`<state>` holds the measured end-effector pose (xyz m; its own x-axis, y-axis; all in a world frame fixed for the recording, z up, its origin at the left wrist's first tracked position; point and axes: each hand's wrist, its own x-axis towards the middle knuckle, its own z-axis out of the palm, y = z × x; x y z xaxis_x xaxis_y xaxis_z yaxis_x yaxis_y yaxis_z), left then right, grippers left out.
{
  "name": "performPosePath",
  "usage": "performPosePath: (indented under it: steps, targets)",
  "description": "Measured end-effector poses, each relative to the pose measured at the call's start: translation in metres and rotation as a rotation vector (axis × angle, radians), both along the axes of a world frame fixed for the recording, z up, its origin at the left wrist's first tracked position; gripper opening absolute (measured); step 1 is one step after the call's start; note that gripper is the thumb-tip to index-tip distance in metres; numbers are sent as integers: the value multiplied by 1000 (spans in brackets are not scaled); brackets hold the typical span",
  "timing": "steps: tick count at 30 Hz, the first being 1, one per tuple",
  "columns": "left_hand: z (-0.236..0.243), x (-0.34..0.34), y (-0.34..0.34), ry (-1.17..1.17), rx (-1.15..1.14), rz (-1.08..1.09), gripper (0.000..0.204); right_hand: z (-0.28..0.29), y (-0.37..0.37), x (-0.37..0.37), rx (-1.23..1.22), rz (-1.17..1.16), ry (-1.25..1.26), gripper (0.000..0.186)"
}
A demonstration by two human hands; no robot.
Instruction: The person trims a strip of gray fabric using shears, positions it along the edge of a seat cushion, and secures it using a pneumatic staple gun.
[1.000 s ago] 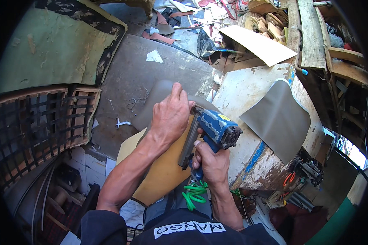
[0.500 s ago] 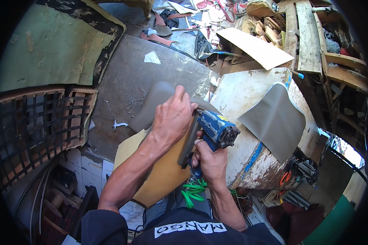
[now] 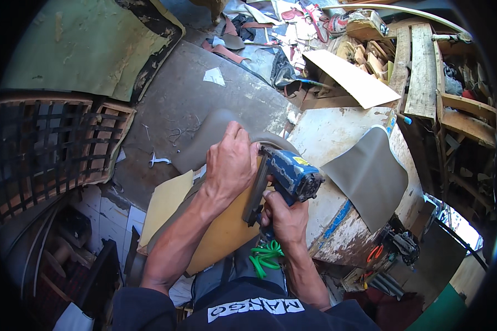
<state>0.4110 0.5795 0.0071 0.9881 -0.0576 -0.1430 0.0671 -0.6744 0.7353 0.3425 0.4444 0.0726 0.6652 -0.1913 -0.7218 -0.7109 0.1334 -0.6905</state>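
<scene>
Left hand [image 3: 233, 161]: spread palm-down, fingers slightly curled, pressing grey-green vinyl sheet [image 3: 210, 140] over edge of tan curved wooden panel [image 3: 226, 231] (panel resting across lap, near centre).

Right hand [image 3: 286, 216]: closed around grip of blue pneumatic staple gun [image 3: 290, 176], black magazine laid against panel edge, just beside left hand; small yellow label on gun body.

Coiled green air hose [image 3: 265, 255]: hanging below gun.

Second grey vinyl piece [image 3: 370, 174]: draped over worn white-painted workbench [image 3: 337, 132].

Pale cardboard sheet [image 3: 350, 77]: lying beyond bench.

Small white paper scrap [image 3: 214, 76]: on large grey board [image 3: 176, 99], upper centre.
</scene>
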Motion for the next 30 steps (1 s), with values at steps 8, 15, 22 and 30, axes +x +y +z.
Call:
performPosePath:
  steps: [8,15,22,30]
  targets:
    - [3,-3,-2,19,-28,63,20,2,-2,5,-24,76,0,31]
    - [-1,-8,-7,9,-25,94,21,-5,-13,8,-211,240,37,25]
    - [6,-18,-2,8,-98,105,19,-12,-25,8,-303,339,-117,23]
    - [8,-38,2,-65,-6,191,20,-6,-34,8,-214,335,-6,32]
